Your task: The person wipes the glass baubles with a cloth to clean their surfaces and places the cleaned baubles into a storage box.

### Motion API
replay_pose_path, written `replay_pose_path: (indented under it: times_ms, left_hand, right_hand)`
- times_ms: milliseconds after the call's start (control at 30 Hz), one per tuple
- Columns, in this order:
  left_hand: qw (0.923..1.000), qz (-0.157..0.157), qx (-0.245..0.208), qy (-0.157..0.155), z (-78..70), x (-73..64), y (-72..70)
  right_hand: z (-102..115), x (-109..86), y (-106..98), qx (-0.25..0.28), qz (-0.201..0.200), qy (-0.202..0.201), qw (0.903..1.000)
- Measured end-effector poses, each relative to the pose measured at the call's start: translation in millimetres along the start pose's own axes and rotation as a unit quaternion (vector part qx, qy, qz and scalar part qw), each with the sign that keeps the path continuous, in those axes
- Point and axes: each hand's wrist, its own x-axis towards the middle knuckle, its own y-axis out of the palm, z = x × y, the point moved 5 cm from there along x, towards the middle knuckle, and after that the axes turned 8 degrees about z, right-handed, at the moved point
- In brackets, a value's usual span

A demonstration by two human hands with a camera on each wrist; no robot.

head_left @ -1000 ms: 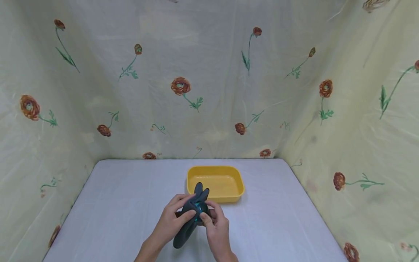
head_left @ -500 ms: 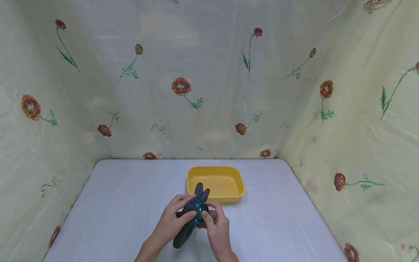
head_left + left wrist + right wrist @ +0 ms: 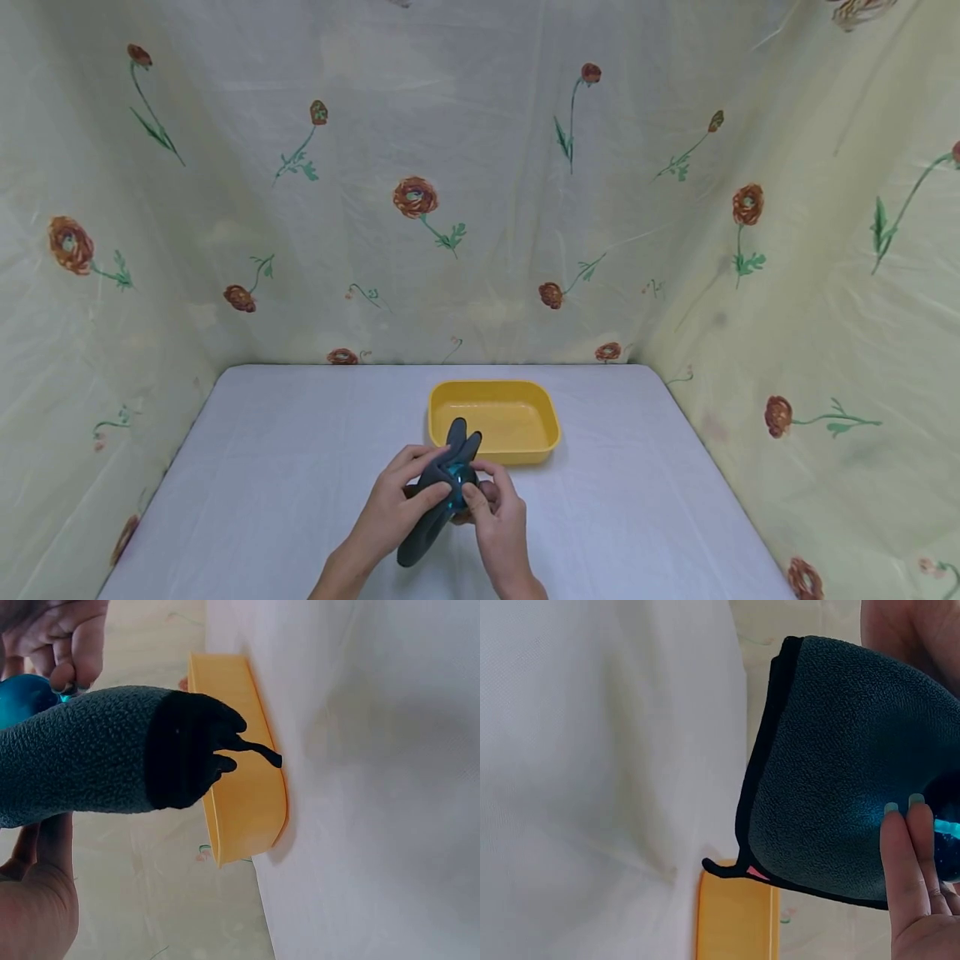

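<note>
A dark grey towel with black edging is bunched around a shiny teal ball, in front of the yellow basin. My left hand grips the towel against the ball's left side, thumb on top. From the right, my right hand holds the ball between thumb and fingers. In the left wrist view the ball shows behind the towel, whose folded end hangs toward the table. Two fingertips of my right hand press the towel beside the ball in the right wrist view.
The yellow basin stands on the white-covered table, just beyond both hands. Flower-patterned sheeting encloses the table at the back and both sides. A black loop dangles from the towel's corner.
My right thumb and fingers have shifted slightly on the ball since one second ago. The left hand, the towel and the basin stay almost in the same place.
</note>
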Motion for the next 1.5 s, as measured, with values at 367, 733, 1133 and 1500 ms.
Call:
replay_pose_path:
  times_ms: [367,733,1133,1500]
  left_hand:
    - [1.0,-0.007,0.001,0.0,-0.6,0.4,-0.2]
    - [1.0,-0.006,-0.002,0.005,0.0,0.7,-1.7]
    - [0.9999,-0.015,-0.005,0.006,-0.4,-1.7,-2.7]
    - [0.9998,-0.018,-0.01,0.003,-2.2,-3.1,-3.3]
  right_hand:
    - [3.4,-3.6,-0.8,-0.007,-0.034,-0.023,0.9992]
    - [4.6,-6.3,1.8,-0.014,-0.048,-0.031,0.9983]
    - [4.0,-6.2,2.9,-0.031,-0.064,-0.038,0.9968]
    - [3.6,-6.9,4.4,-0.027,-0.06,-0.037,0.9971]
